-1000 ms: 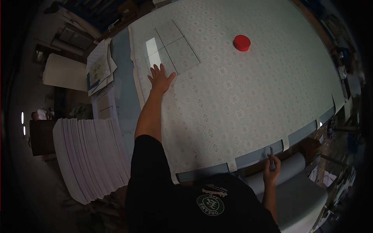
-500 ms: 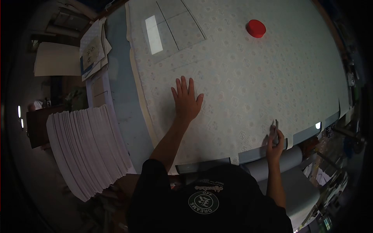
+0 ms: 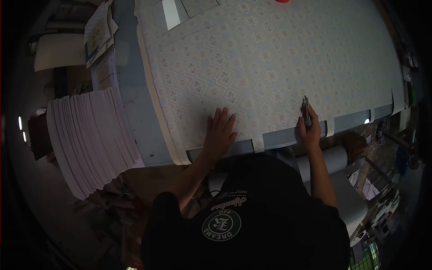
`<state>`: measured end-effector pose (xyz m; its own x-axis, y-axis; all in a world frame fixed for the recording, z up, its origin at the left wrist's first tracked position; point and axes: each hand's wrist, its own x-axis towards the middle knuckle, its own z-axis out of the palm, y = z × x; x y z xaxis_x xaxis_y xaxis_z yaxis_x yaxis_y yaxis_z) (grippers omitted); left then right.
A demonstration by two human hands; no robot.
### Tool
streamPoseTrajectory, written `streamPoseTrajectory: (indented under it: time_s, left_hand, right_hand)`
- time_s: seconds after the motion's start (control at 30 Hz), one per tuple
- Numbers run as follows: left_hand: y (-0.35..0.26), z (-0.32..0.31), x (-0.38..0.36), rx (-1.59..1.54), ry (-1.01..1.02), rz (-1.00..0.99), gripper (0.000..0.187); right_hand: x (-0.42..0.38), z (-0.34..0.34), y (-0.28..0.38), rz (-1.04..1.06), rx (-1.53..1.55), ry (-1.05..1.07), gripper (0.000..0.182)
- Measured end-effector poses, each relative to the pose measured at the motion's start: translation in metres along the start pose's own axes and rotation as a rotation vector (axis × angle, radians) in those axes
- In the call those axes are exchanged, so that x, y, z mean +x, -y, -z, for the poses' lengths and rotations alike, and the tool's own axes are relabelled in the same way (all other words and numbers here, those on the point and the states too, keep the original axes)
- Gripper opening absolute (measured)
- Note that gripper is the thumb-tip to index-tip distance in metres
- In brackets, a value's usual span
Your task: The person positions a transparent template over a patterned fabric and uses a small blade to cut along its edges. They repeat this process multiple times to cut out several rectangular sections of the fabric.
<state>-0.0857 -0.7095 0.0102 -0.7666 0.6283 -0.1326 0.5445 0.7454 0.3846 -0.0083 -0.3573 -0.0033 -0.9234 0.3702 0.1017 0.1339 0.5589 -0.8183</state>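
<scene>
Pale patterned fabric lies spread over a blue-grey table. My left hand rests palm down at the cloth's near edge, fingers stretched out and slightly apart, holding nothing. Further right, my right hand is closed around a pair of thread snips, a small dark tool whose narrow tips point away from me over the fabric. Between the hands, a strip of cloth hangs over the table edge beside cut-out gaps.
A clear sheet with dark lines lies at the far left of the cloth. A red round object is cut off by the top of the view. Stacked folded white material stands left. Grey rolls sit below the table's front edge.
My left hand has come back from the middle of the cloth to its near edge. The view has shifted, so the red object and clear sheet sit higher. My right hand keeps the snips.
</scene>
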Motion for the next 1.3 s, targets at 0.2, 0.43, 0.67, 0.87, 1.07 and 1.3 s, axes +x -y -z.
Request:
streamPoseTrajectory:
  time_s: [0.2, 0.43, 0.67, 0.87, 1.07, 1.3]
  left_hand:
    - [-0.009, 0.018, -0.013, 0.111, 0.092, 0.014, 0.059]
    - [-0.038, 0.046, 0.002, 0.163, 0.143, 0.104, 0.054]
    - [-0.039, 0.049, 0.025, 0.077, 0.241, 0.238, 0.071]
    - [-0.034, 0.02, 0.002, 0.413, 0.17, -0.047, 0.071]
    - [-0.044, 0.038, -0.009, 0.143, -0.084, 0.173, 0.053]
    - [-0.09, 0.104, 0.054, 0.21, -0.569, 0.365, 0.036]
  right_hand:
    - [0.011, 0.044, -0.012, -0.039, 0.066, 0.165, 0.044]
    - [0.041, 0.128, -0.081, 0.035, 0.303, 0.108, 0.034]
    - [0.067, 0.168, -0.136, 0.153, 0.096, -0.088, 0.03]
    - [0.066, 0.164, -0.137, 0.288, -0.082, -0.185, 0.035]
    - [0.066, 0.16, -0.142, 0.294, -0.058, -0.233, 0.035]
    - [0.067, 0.16, -0.146, 0.283, -0.066, -0.229, 0.034]
